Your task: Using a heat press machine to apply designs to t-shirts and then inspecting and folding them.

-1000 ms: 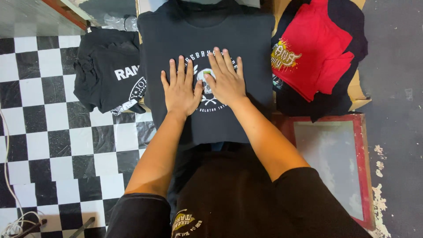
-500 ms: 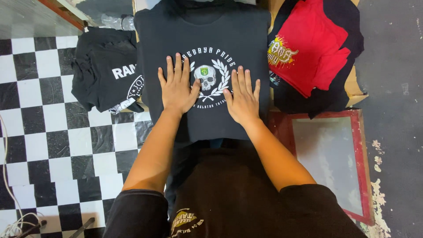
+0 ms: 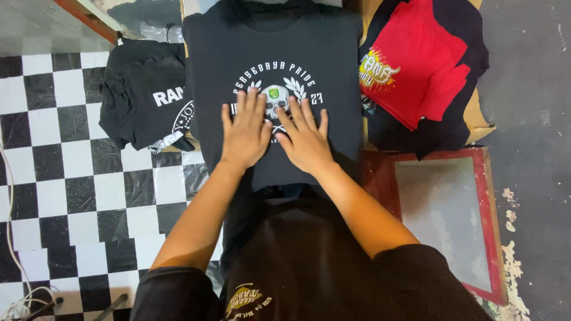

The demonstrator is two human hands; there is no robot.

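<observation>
A dark grey T-shirt (image 3: 270, 53) with a white skull-and-wreath print lies flat in front of me. My left hand (image 3: 245, 132) rests palm down on the print, fingers spread. My right hand (image 3: 305, 138) lies flat beside it, almost touching, covering the lower part of the print. Neither hand grips anything; both press on the fabric.
A crumpled pile of black printed shirts (image 3: 146, 101) lies to the left on the black-and-white checkered floor (image 3: 71, 178). A red shirt (image 3: 416, 74) on dark shirts sits at the right. A red-framed printing screen (image 3: 446, 208) lies at the lower right. A white cable (image 3: 12, 238) runs along the left edge.
My right hand slid from the lower right of the print back toward the middle, next to my left hand. The left hand shifted slightly down and right.
</observation>
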